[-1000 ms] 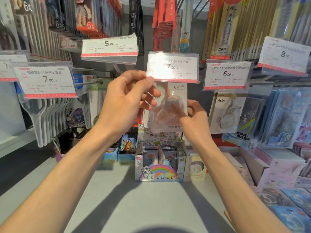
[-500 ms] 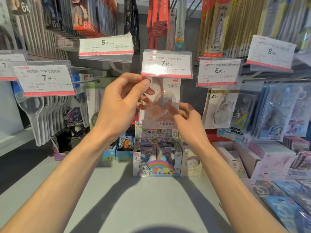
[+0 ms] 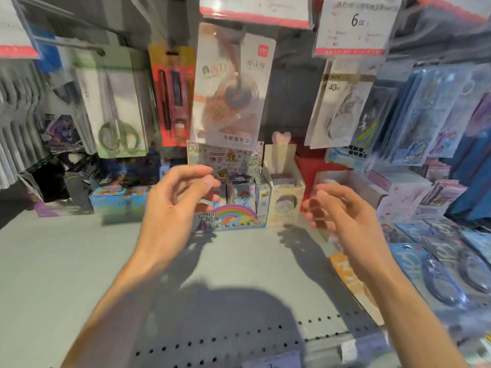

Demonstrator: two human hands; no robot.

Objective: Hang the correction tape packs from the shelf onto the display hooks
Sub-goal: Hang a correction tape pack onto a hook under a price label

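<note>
We see one correction tape pack [image 3: 231, 88] hanging on its display hook under a price tag [image 3: 255, 9] at the far centre; the hook itself is hidden behind the tag. The pack hangs free, with no hand touching it, so we judge this one hung.

Below it and nearer to us, our left hand [image 3: 175, 205] and our right hand [image 3: 342, 216] float above the shelf [image 3: 79, 261], apart from each other. Each grip is loose: the fingers curl gently and hold nothing, though blur softens the right fingers.

To the right of the hung pack, another tape pack marked 40m [image 3: 342, 102] hangs under the 6.00 price tag [image 3: 356, 25]. To the left hang a red pen pack [image 3: 172, 94] and a scissors pack [image 3: 117, 102]. Right under the hung pack stands a rainbow box [image 3: 231, 208] of small items on the shelf.

What is left we can only judge. At the right edge of the shelf lie blue packs [image 3: 446, 266] and an orange one [image 3: 348, 272], too blurred for us to say whether they are correction tape. If they are, more hanging remains, and the empty hands are ready to fetch the next one.
</note>
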